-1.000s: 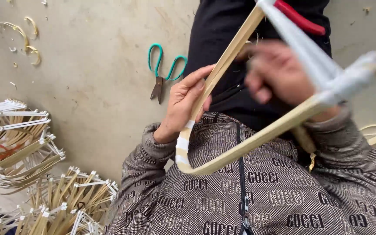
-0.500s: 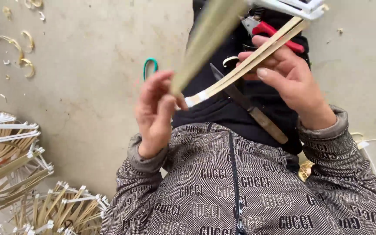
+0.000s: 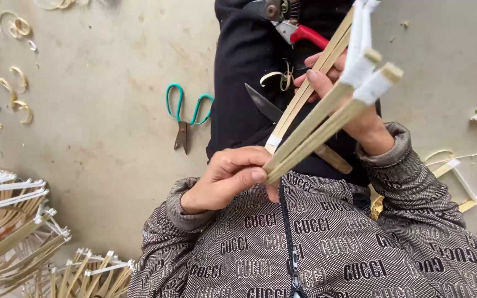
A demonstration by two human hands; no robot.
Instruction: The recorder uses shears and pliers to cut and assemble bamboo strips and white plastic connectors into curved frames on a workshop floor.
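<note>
A person seated above a concrete floor (image 3: pixel 100 138), seen from their own head, holds a bundle of bamboo strips (image 3: pixel 327 113) slanting up from lap to upper right. The left hand (image 3: pixel 230 179) pinches the lower ends of the strips between thumb and curled fingers. The right hand (image 3: pixel 354 110) is closed around the strips higher up, fingers wrapped over them (its thumb is hidden). Several strips have white tape (image 3: pixel 362 60) wound near their upper tips, and one has a white band near the lower end. A knife (image 3: pixel 299 129) with a wooden handle lies across the lap under the bundle. Red-handled pruning shears (image 3: pixel 293 25) rest further up. Green-handled scissors (image 3: pixel 186 113) lie on the floor to the left, and finished taped strips (image 3: pixel 23 232) are piled at lower left.
</note>
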